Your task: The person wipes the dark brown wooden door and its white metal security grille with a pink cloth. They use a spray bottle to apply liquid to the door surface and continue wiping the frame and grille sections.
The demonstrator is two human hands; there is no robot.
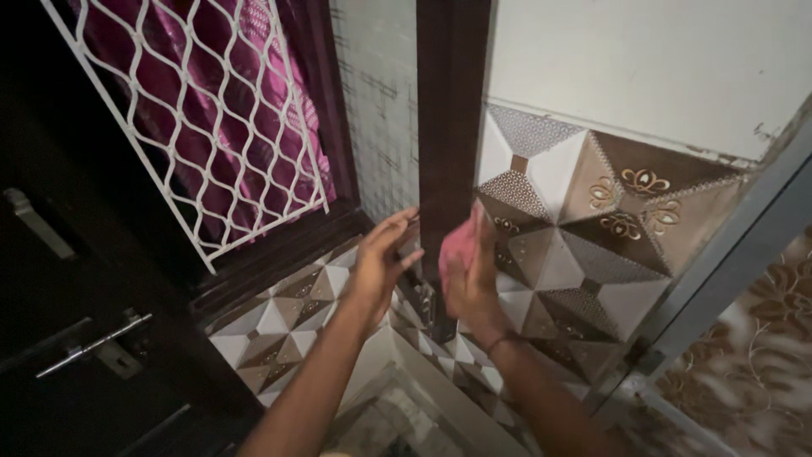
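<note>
The right hand (468,275) is pressing a pink cloth (461,245) against the dark wooden post (448,127) (fingers flat). The left hand (381,262) is hovering open, holding nothing.

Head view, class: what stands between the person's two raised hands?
The head view shows a dark wooden frame post standing between the left hand and the right hand, which holds a pink cloth.

Single head-worn view, looking down and forward along both forearms at close range. Tilted frame: dark window post (448,127) rising just beyond the left hand (381,262) and right hand (469,271). Patterned wall tiles (592,237) beyond the right hand; white window grille (211,127) up-left of the left hand. No second view.
</note>
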